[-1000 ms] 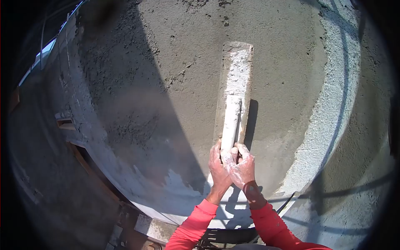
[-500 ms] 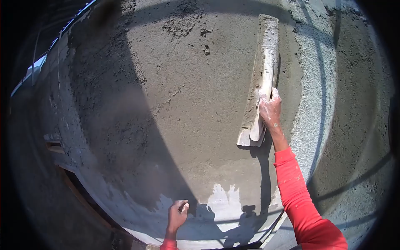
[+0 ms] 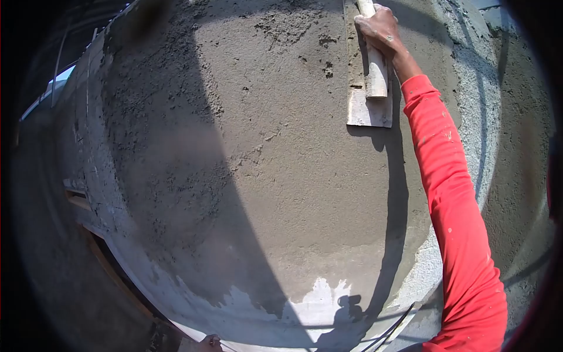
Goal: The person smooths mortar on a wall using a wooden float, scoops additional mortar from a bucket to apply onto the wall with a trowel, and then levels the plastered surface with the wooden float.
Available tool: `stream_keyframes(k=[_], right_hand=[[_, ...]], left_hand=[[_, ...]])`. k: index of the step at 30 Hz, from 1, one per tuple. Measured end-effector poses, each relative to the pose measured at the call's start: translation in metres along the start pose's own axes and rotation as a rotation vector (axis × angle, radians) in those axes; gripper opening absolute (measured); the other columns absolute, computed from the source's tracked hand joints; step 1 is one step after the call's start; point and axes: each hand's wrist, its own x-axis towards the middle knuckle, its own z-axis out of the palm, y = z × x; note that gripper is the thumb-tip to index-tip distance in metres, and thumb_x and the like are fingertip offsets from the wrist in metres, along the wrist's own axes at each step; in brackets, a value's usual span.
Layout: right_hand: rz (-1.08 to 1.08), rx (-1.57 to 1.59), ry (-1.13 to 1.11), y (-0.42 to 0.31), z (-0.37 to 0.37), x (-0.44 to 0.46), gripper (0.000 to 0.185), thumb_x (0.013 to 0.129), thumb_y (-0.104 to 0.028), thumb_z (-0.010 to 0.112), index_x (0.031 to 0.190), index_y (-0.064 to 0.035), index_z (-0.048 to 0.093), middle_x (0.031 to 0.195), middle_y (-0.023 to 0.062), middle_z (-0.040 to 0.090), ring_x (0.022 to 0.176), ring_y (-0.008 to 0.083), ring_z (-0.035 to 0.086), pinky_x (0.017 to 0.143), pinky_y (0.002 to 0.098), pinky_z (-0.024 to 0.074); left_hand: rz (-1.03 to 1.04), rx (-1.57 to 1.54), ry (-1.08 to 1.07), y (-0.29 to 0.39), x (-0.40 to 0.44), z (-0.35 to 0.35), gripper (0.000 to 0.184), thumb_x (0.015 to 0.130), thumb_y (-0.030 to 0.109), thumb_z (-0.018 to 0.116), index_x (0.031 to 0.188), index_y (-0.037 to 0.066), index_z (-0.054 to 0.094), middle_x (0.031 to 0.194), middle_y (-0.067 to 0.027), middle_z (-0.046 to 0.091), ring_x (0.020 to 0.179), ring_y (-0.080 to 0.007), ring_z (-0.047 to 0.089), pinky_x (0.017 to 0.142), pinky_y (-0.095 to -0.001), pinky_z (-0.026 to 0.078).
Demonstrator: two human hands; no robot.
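Observation:
My right hand point(image 3: 381, 30) is wrapped round the pale handle of a long plastering float point(image 3: 369, 111). The float lies against the wet mortar on the wall point(image 3: 305, 176), its lower end showing and its upper end running out of view at the top. Grey mortar clings to the float's face edge. At the bottom edge only a small part of my left hand point(image 3: 211, 342) shows, low and apart from the wall's mortar; its fingers are too cut off to read.
Rough patches and small holes point(image 3: 328, 69) mark the mortar near the top. A bare pale strip point(image 3: 322, 296) runs along the bottom. To the right is a rough whitish band point(image 3: 478, 105). A dark opening with a wooden edge point(image 3: 111, 267) sits at lower left.
My right hand has pushed the float upward along the wall, with the arm stretched further. My left hand has dropped down and left, nearly out of view.

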Motion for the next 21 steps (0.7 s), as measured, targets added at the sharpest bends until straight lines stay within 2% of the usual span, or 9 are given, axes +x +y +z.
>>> stream_keyframes(k=[2,4,5,7,8,12,15,17,21], right_hand=[[0.015,-0.010,-0.094,-0.067,0.010,-0.032,0.050,0.083,-0.034,0.076,0.104,0.0103,0.072,0.090,0.0265,0.076,0.086,0.0391,0.078,0.079,0.0474,0.0631],[-0.239,-0.091,-0.132,-0.038,0.048,-0.045,0.050,0.086,-0.029,0.076,0.120,0.0057,0.065,0.103,0.0269,0.078,0.088,0.0424,0.078,0.082,0.0489,0.0642],[-0.296,-0.129,-0.191,-0.031,0.055,-0.077,0.063,0.086,-0.028,0.076,0.134,0.0088,0.059,0.113,0.0353,0.073,0.101,0.0509,0.074,0.093,0.0529,0.0615],[-0.308,-0.136,-0.314,-0.026,0.036,-0.161,0.067,0.086,-0.026,0.078,0.134,0.0146,0.055,0.102,0.0367,0.072,0.100,0.0552,0.071,0.094,0.0553,0.0598],[-0.203,-0.113,-0.442,-0.034,0.009,-0.198,0.070,0.087,-0.024,0.078,0.140,0.0142,0.053,0.111,0.0390,0.070,0.106,0.0549,0.070,0.097,0.0561,0.0579],[-0.156,-0.105,-0.188,0.032,-0.024,-0.233,0.070,0.093,-0.025,0.076,0.152,0.0048,0.053,0.123,0.0312,0.073,0.114,0.0463,0.073,0.103,0.0500,0.0560],[0.017,-0.134,-0.087,0.030,-0.019,-0.140,0.051,0.091,-0.029,0.080,0.130,0.0016,0.066,0.113,0.0247,0.077,0.102,0.0388,0.078,0.091,0.0458,0.0605],[-0.011,-0.207,-0.055,0.016,0.013,-0.074,0.047,0.091,-0.033,0.079,0.118,0.0033,0.070,0.096,0.0246,0.078,0.086,0.0400,0.078,0.080,0.0486,0.0611],[-0.205,-0.144,-0.126,-0.071,0.079,-0.097,0.054,0.092,-0.033,0.078,0.123,0.0074,0.062,0.097,0.0312,0.075,0.097,0.0483,0.076,0.084,0.0538,0.0612]], left_hand=[[0.176,-0.431,0.125,0.059,0.080,0.007,0.021,0.099,0.006,0.067,0.114,-0.005,0.077,0.094,-0.0141,0.078,0.089,-0.0205,0.075,0.083,-0.0333,0.057],[0.230,-0.607,0.099,0.142,0.108,-0.009,0.029,0.105,0.016,0.066,0.117,-0.009,0.075,0.096,-0.0122,0.077,0.092,-0.0182,0.074,0.085,-0.0329,0.058],[0.261,-0.597,0.085,0.167,0.119,-0.018,0.027,0.105,0.013,0.067,0.118,-0.009,0.074,0.097,-0.0107,0.077,0.090,-0.0166,0.073,0.084,-0.0315,0.057],[0.287,-0.571,0.044,0.168,0.114,-0.022,0.026,0.104,0.011,0.067,0.120,-0.009,0.074,0.097,-0.0099,0.077,0.089,-0.0153,0.072,0.083,-0.0306,0.056],[0.283,-0.546,0.023,0.153,0.107,-0.029,0.027,0.104,0.011,0.067,0.120,-0.009,0.073,0.097,-0.0105,0.077,0.089,-0.0156,0.072,0.083,-0.0311,0.057],[0.137,-0.591,0.006,-0.007,0.082,-0.059,0.027,0.105,0.012,0.065,0.115,-0.011,0.073,0.094,-0.0117,0.076,0.087,-0.0166,0.072,0.083,-0.0325,0.058],[0.274,-0.216,0.236,-0.198,0.099,-0.053,0.033,0.104,0.010,0.064,0.130,-0.009,0.067,0.113,-0.0172,0.076,0.098,-0.0241,0.070,0.084,-0.0417,0.058],[0.233,-0.324,0.187,-0.086,0.097,-0.093,0.025,0.106,0.010,0.063,0.119,-0.011,0.070,0.100,-0.0134,0.075,0.091,-0.0190,0.070,0.085,-0.0351,0.058],[0.243,-0.685,0.175,0.109,0.124,-0.095,0.023,0.108,0.010,0.062,0.114,-0.010,0.071,0.097,-0.0100,0.074,0.092,-0.0155,0.071,0.089,-0.0301,0.057]])
